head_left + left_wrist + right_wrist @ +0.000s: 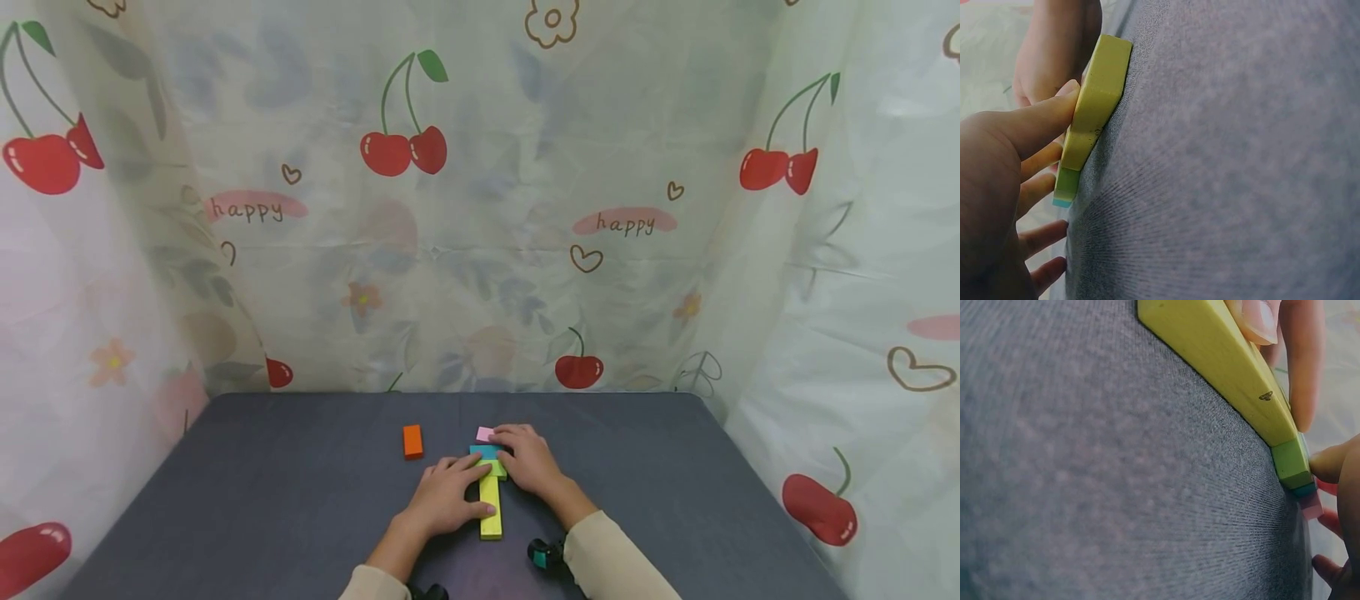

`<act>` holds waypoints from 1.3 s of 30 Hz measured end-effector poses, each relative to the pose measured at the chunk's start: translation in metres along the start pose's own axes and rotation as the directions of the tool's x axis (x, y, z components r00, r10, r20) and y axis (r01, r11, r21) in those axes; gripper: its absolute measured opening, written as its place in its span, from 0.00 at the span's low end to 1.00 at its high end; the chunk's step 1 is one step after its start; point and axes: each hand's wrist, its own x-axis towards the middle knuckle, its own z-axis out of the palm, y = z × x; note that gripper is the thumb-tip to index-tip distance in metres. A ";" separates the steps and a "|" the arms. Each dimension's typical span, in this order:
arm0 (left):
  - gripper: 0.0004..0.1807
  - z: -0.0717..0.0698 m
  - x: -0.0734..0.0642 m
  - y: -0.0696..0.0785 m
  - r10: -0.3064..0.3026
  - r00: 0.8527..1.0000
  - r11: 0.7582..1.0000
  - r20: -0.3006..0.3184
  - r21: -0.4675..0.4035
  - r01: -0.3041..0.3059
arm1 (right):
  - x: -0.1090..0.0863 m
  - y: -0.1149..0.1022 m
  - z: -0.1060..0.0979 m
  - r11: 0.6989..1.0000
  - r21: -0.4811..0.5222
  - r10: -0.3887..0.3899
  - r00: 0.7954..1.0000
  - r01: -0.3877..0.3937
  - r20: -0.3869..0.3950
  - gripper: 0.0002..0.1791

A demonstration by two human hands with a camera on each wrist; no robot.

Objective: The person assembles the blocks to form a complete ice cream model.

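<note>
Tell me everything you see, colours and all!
Orange block: one, orange, left of row
Pink block: one, pink, row's far end
Blue block: one, blue, nearer than pink
Green block: one, green, nearer than blue
Yellow block: one, yellow, row's near end
Table: one, dark grey, under blocks
Curtain: count unclear, whitish cherry-print, behind table
Devices: two, black, by wrists
Left fingers: one hand, beige sleeve, on yellow block
Right fingers: one hand, beige sleeve, by green block

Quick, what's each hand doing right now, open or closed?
Left hand: open, touching the long yellow rectangular block.
Right hand: open, touching the small pink rectangular block.
</note>
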 end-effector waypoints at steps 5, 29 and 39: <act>0.37 0.001 0.000 0.000 0.006 1.000 1.000 -0.005 -0.001 -0.006 | 0.000 -0.001 0.000 1.000 0.006 -0.028 1.000 0.028 -0.002 0.17; 0.37 0.000 -0.001 -0.001 0.006 1.000 1.000 -0.005 -0.029 -0.006 | 0.000 -0.002 0.002 0.995 0.002 -0.104 0.994 0.104 0.034 0.18; 0.37 0.000 0.000 -0.001 0.000 1.000 1.000 0.003 -0.027 0.000 | -0.005 0.000 -0.005 0.989 0.100 -0.102 0.992 0.110 -0.080 0.19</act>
